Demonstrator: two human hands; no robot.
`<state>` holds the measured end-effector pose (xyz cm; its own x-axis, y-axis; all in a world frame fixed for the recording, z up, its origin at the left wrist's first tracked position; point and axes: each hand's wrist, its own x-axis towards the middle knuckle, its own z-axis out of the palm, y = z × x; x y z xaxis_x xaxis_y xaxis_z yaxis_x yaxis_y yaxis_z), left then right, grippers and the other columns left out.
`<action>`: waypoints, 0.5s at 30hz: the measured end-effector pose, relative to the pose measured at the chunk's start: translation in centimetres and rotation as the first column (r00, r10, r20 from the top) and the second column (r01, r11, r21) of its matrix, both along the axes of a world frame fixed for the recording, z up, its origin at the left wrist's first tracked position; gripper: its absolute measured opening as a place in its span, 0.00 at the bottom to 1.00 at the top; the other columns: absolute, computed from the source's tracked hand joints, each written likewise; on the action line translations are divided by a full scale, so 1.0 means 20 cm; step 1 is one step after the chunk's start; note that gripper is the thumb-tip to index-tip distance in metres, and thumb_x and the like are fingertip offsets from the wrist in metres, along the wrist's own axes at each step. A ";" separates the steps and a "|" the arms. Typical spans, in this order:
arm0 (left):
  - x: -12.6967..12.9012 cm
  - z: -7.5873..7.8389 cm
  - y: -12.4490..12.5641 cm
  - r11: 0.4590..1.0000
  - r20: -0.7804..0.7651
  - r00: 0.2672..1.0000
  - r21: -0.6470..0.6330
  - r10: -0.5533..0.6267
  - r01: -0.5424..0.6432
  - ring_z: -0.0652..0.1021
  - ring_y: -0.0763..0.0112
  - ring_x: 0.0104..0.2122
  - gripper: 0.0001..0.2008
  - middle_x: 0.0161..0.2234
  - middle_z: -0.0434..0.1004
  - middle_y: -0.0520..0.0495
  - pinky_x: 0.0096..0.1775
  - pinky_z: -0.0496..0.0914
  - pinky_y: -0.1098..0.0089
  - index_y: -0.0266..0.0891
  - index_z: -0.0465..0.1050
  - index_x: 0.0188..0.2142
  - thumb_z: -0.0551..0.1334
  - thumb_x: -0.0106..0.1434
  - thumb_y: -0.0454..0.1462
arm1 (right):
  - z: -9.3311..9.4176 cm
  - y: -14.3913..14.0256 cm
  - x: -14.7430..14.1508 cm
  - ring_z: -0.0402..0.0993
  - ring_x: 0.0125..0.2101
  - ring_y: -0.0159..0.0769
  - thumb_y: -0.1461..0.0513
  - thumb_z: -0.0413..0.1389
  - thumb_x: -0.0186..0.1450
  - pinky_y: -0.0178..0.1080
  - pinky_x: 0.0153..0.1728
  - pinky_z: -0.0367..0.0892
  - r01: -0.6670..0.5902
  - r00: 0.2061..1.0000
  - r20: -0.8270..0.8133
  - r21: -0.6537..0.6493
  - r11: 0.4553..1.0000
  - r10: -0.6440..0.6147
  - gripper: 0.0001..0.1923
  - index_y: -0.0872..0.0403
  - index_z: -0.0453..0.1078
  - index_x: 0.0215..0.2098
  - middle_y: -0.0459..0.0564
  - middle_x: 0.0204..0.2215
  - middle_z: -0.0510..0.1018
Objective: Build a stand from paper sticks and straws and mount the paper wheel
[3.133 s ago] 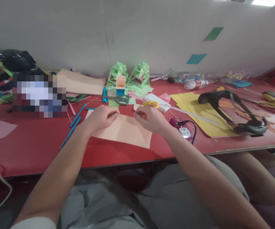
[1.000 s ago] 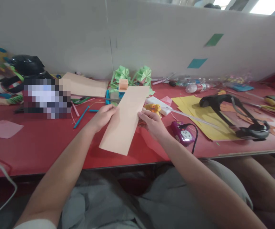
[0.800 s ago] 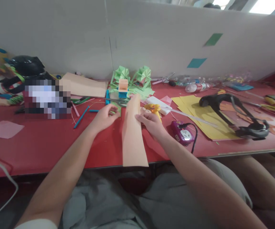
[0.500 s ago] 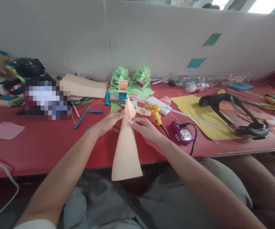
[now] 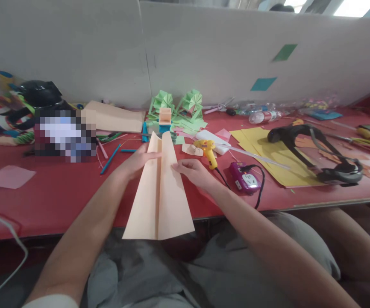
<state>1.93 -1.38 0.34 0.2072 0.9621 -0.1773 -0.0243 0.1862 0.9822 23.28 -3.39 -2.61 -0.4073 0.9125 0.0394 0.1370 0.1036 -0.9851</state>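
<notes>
A pale peach sheet of paper (image 5: pixel 176 201), creased lengthwise down its middle, is held in front of me with its near end past the table's edge. My left hand (image 5: pixel 139 161) grips its left side near the far end, thumb on top and the other fingers hidden beneath. On the opposite side my right hand (image 5: pixel 189 169) pinches the right edge between thumb and fingers. Just beyond the sheet stands a small peach and blue paper box (image 5: pixel 165 117). A yellow glue gun (image 5: pixel 207 150) lies right of my right hand.
Green folded-paper shapes (image 5: pixel 193 100) stand by the wall. A purple power socket (image 5: pixel 244 179), yellow paper (image 5: pixel 252 145) and a black head strap (image 5: pixel 300 137) lie to the right. At left are blue paper sticks (image 5: pixel 110 158) and a pink sheet (image 5: pixel 9 176).
The paper was folded into a narrow shape; now it is spread wider, its central crease showing. My left hand has moved left with the left side, while my right hand has hardly moved.
</notes>
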 end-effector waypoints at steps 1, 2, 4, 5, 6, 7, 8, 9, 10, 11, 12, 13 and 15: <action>-0.03 0.00 0.01 0.996 -0.064 0.995 0.048 0.079 -0.076 0.83 0.54 0.38 0.35 0.44 0.82 0.41 0.39 0.77 0.59 0.37 0.69 0.55 0.73 0.46 0.39 | 0.00 0.00 0.01 0.51 0.21 0.26 0.49 0.60 0.62 0.35 0.24 0.49 0.045 0.999 0.025 -0.011 0.999 -0.044 0.25 0.52 0.56 0.18 0.38 0.18 0.54; -0.07 -0.01 0.02 0.987 -0.138 0.981 0.096 0.138 -0.125 0.82 0.55 0.38 0.38 0.44 0.82 0.41 0.39 0.76 0.60 0.37 0.67 0.57 0.72 0.45 0.36 | 0.00 0.00 0.02 0.53 0.20 0.26 0.52 0.60 0.61 0.35 0.23 0.49 0.090 0.994 0.063 -0.029 0.996 -0.088 0.23 0.52 0.56 0.18 0.38 0.17 0.56; -0.15 -0.02 0.03 0.971 -0.273 0.936 0.147 0.224 -0.189 0.82 0.55 0.37 0.45 0.44 0.82 0.41 0.38 0.76 0.59 0.38 0.59 0.63 0.70 0.45 0.34 | 0.00 -0.01 0.04 0.59 0.19 0.27 0.57 0.58 0.61 0.34 0.22 0.53 0.154 0.974 0.175 -0.058 0.986 -0.142 0.18 0.53 0.59 0.17 0.40 0.15 0.63; -0.19 -0.02 0.04 0.968 -0.348 0.907 0.154 0.239 -0.196 0.82 0.55 0.37 0.47 0.43 0.81 0.40 0.38 0.76 0.59 0.38 0.56 0.65 0.69 0.45 0.33 | 0.01 -0.01 0.06 0.63 0.19 0.28 0.60 0.57 0.60 0.34 0.22 0.55 0.164 0.960 0.239 -0.061 0.985 -0.145 0.16 0.53 0.60 0.17 0.42 0.15 0.66; -0.22 -0.02 0.04 0.973 -0.419 0.879 0.146 0.226 -0.181 0.82 0.54 0.38 0.49 0.44 0.81 0.39 0.38 0.76 0.58 0.38 0.53 0.67 0.69 0.46 0.33 | 0.01 -0.02 0.08 0.65 0.19 0.29 0.61 0.56 0.60 0.34 0.22 0.57 0.158 0.944 0.301 -0.058 0.986 -0.133 0.15 0.53 0.60 0.17 0.43 0.15 0.69; -0.25 -0.03 0.05 0.977 -0.481 0.852 0.146 0.206 -0.153 0.82 0.53 0.40 0.50 0.47 0.80 0.37 0.39 0.77 0.57 0.38 0.51 0.68 0.69 0.47 0.34 | 0.02 -0.03 0.09 0.67 0.19 0.30 0.62 0.55 0.59 0.34 0.21 0.58 0.141 0.927 0.356 -0.051 0.989 -0.114 0.14 0.52 0.60 0.17 0.44 0.15 0.71; -0.27 -0.03 0.05 0.973 -0.547 0.809 0.188 0.214 -0.131 0.81 0.52 0.44 0.51 0.51 0.77 0.35 0.43 0.76 0.55 0.38 0.50 0.69 0.69 0.47 0.34 | 0.02 -0.03 0.10 0.68 0.18 0.30 0.63 0.55 0.59 0.34 0.21 0.59 0.121 0.911 0.402 -0.041 0.992 -0.094 0.14 0.52 0.61 0.17 0.44 0.15 0.71; -0.28 -0.03 0.06 0.963 -0.609 0.758 0.256 0.232 -0.088 0.78 0.50 0.50 0.50 0.56 0.73 0.33 0.48 0.75 0.54 0.38 0.51 0.68 0.69 0.47 0.34 | 0.03 -0.04 0.11 0.69 0.18 0.30 0.63 0.55 0.59 0.33 0.21 0.60 0.105 0.896 0.436 -0.030 0.994 -0.081 0.13 0.52 0.61 0.18 0.44 0.15 0.71; -0.28 -0.04 0.07 0.939 -0.661 0.705 0.343 0.257 -0.021 0.74 0.49 0.56 0.49 0.61 0.68 0.32 0.54 0.72 0.52 0.38 0.53 0.68 0.68 0.48 0.34 | 0.03 -0.04 0.11 0.69 0.18 0.30 0.62 0.56 0.59 0.33 0.21 0.60 0.098 0.885 0.459 -0.016 0.995 -0.080 0.13 0.52 0.61 0.19 0.44 0.15 0.71; -0.28 -0.04 0.07 0.904 -0.703 0.655 0.421 0.277 0.070 0.69 0.49 0.61 0.46 0.64 0.64 0.32 0.59 0.67 0.52 0.37 0.56 0.67 0.68 0.49 0.35 | 0.04 -0.04 0.12 0.69 0.17 0.30 0.62 0.57 0.58 0.33 0.20 0.60 0.103 0.876 0.473 0.000 0.995 -0.091 0.12 0.52 0.61 0.20 0.43 0.16 0.71; -0.27 -0.05 0.08 0.868 -0.739 0.613 0.467 0.278 0.170 0.64 0.50 0.65 0.42 0.66 0.61 0.33 0.64 0.61 0.52 0.37 0.60 0.65 0.67 0.51 0.36 | 0.04 -0.04 0.12 0.69 0.17 0.30 0.62 0.58 0.57 0.33 0.20 0.60 0.111 0.870 0.482 0.013 0.994 -0.103 0.11 0.52 0.60 0.21 0.42 0.17 0.70; -0.25 -0.06 0.08 0.840 -0.776 0.579 0.471 0.249 0.269 0.60 0.50 0.67 0.38 0.68 0.59 0.34 0.66 0.55 0.52 0.37 0.63 0.64 0.65 0.53 0.38 | 0.04 -0.03 0.12 0.69 0.17 0.30 0.63 0.58 0.56 0.33 0.19 0.59 0.113 0.864 0.492 0.017 0.993 -0.106 0.11 0.51 0.60 0.22 0.41 0.17 0.70; -0.22 -0.08 0.09 0.827 -0.851 0.507 0.381 0.137 0.415 0.56 0.49 0.69 0.32 0.69 0.57 0.36 0.68 0.49 0.49 0.37 0.67 0.62 0.63 0.58 0.43 | 0.04 -0.01 0.12 0.69 0.16 0.30 0.62 0.59 0.56 0.33 0.18 0.57 0.091 0.853 0.518 -0.021 0.996 -0.067 0.12 0.51 0.59 0.23 0.41 0.16 0.69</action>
<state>-2.41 0.32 -1.30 0.3701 0.9205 0.1256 0.8070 -0.3855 0.4474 25.74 -3.67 -1.81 -0.2848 0.9383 -0.1962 0.6331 0.0304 -0.7735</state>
